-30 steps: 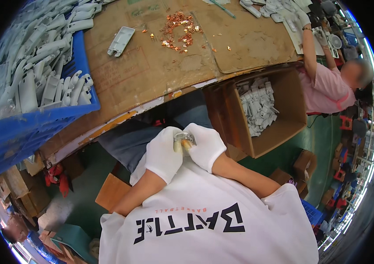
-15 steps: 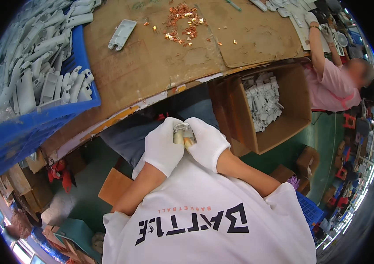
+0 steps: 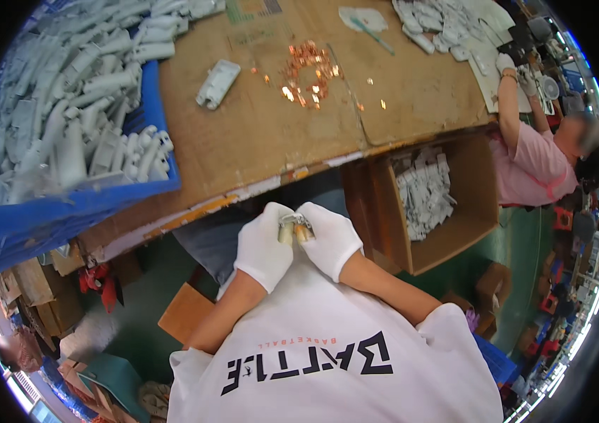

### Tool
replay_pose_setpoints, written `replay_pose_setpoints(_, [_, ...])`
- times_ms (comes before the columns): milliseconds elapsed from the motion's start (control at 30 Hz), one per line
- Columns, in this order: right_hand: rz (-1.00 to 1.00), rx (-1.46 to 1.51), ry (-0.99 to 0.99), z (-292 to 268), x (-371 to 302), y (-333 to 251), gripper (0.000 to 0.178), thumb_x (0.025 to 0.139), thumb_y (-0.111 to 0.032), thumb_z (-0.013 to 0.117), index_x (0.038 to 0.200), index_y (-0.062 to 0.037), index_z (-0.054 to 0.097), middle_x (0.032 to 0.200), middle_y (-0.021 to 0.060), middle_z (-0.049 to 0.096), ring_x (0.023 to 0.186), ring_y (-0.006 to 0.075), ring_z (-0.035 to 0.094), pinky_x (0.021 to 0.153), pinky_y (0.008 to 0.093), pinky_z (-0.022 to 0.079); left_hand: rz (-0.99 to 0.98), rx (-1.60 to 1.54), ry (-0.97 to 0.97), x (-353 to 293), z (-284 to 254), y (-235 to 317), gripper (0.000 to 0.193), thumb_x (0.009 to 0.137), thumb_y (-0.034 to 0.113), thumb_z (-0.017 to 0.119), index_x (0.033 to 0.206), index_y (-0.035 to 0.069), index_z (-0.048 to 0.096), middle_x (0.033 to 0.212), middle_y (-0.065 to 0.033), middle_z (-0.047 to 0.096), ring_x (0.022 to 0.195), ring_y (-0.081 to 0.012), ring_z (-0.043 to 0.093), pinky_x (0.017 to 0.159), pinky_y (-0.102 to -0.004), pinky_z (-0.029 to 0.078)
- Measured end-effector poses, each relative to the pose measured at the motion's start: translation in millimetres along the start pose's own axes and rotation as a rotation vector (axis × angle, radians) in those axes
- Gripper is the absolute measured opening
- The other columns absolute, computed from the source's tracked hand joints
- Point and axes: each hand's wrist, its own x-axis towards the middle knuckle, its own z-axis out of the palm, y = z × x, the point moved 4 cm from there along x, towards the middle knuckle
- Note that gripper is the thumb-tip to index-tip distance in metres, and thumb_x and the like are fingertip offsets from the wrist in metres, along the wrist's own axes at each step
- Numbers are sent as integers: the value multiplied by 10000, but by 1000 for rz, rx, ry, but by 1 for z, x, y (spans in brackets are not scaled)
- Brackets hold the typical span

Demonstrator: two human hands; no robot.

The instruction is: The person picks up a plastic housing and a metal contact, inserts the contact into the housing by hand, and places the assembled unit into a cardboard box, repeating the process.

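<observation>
Pinching a small pale part (image 3: pixel 295 219) between the fingertips of my left hand (image 3: pixel 263 248) and my right hand (image 3: pixel 329 243), I hold it near the table edge (image 3: pixel 236 195). Both hands are white-gloved, the fingers curled inward and pressed together on the part from either side, with yellowish thumb tips showing. My fingers cover much of it, and I can't make out any marking there. The plainest writing is on my white shirt (image 3: pixel 299 303): big black lettering (image 3: pixel 306 363), upside down from where I look, with a line of small red letters (image 3: pixel 296 340) just above it in my view. The brown cardboard (image 3: pixel 257 141) on the tabletop bears a faded green print (image 3: pixel 253 10) near the top of my view, too blurred to read. On that cardboard lie scattered coppery pieces (image 3: pixel 317 88) and one white casing (image 3: pixel 217 84). To my left, a blue crate (image 3: pixel 66 218) is heaped with pale casings (image 3: pixel 70 151); to my right, a cardboard box (image 3: pixel 465 240) holds white parts (image 3: pixel 426 194). Farther right is a co-worker in pink (image 3: pixel 535 158).
</observation>
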Motion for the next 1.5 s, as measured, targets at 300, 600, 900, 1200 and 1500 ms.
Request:
replay_pose_setpoints(300, [-312,-96,250,-116,131,-14,127,798,-140,593,908,-77,603,889,209,628,863,403,609,715,431,504,430,65,261,133,-21,99,372,799,31,605,1168,59,577,996,-233,651,923,-385,650,785,-400,523])
replay_pose_setpoints(600, [269,-256,560,-426,331,225,352,835,-250,570,1030,32,647,878,170,659,805,286,642,672,378,500,-527,895,762,286,-161,-25,548,844,218,624,1341,313,413,1243,-170,486,1078,-375,585,842,-461,522])
replay_pose_setpoints(900, [-359,-452,573,-249,267,75,220,811,-45,625,1028,-79,625,992,138,629,946,317,615,815,368,504,-685,846,848,324,-209,-52,490,844,349,639,1181,-1,573,1267,-228,500,1065,-365,607,906,-428,496])
replay_pose_setpoints(1200, [-518,-412,455,-112,203,67,192,759,-81,660,941,-124,617,898,38,590,813,236,602,675,355,511,-445,703,931,268,-186,-12,285,829,130,685,1094,128,578,1032,-173,589,966,-360,636,828,-452,521])
replay_pose_setpoints(1500, [-646,-606,447,-115,197,61,213,699,-80,652,897,-87,573,895,64,549,822,240,580,700,345,513,111,730,553,162,-40,36,396,785,106,684,1159,171,573,989,-49,646,850,-255,620,715,-407,501])
